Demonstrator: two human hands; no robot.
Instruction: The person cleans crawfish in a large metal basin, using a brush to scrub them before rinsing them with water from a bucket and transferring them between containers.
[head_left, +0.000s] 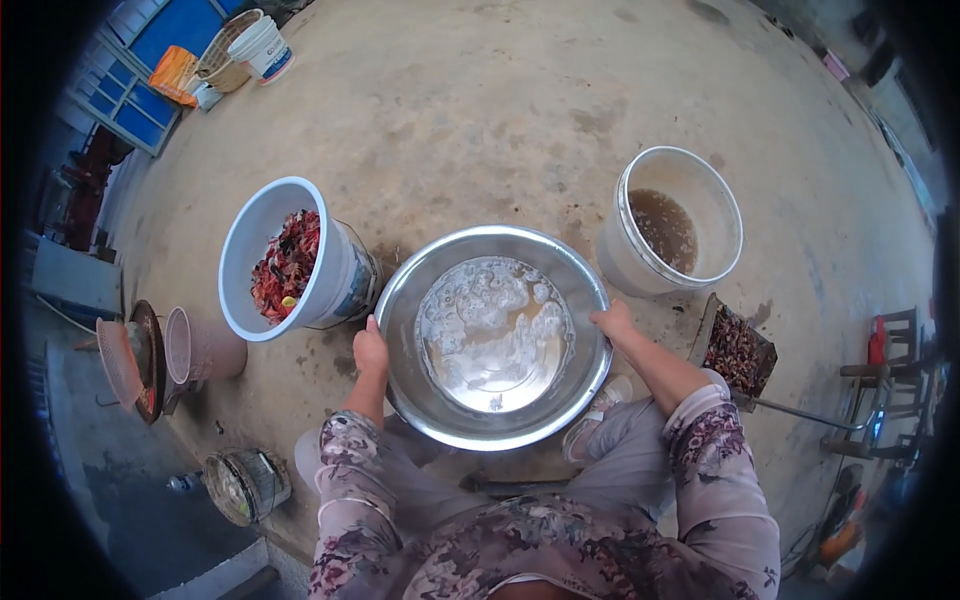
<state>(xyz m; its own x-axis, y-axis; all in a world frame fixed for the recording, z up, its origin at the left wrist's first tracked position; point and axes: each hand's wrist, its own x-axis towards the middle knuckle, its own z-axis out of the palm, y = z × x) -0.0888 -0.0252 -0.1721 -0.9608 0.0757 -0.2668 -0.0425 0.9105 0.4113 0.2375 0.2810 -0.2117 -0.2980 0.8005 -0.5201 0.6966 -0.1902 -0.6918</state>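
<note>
1. Metal basin (500, 243), round, wide: in front of the person, between both hands; what bears its weight is hidden.
2. Foamy liquid (490, 300), in the basin: depth hard to judge.
3. Left hand (370, 352): closed on the basin's left rim, thumb uppermost; other fingers largely hidden.
4. Right hand (614, 318): curled over the right rim, gripping it; fingertips unclear.
5. Legs (625, 450): partly covered by the basin and patterned top (530, 530).
6. Pale tub (248, 228): tilted, with red scraps (290, 265), individually indistinct; it partly hides a bucket (362, 285).
7. White bucket (622, 252), right: cloudy brown liquid; bottom unseen.
8. Floor (470, 130): bare, concrete-like, stained with darker patches.
9. Surroundings: blue-panelled door (175, 30), upper left, cut off by the dark lens margin; clutter at lower right, blurred.
</note>
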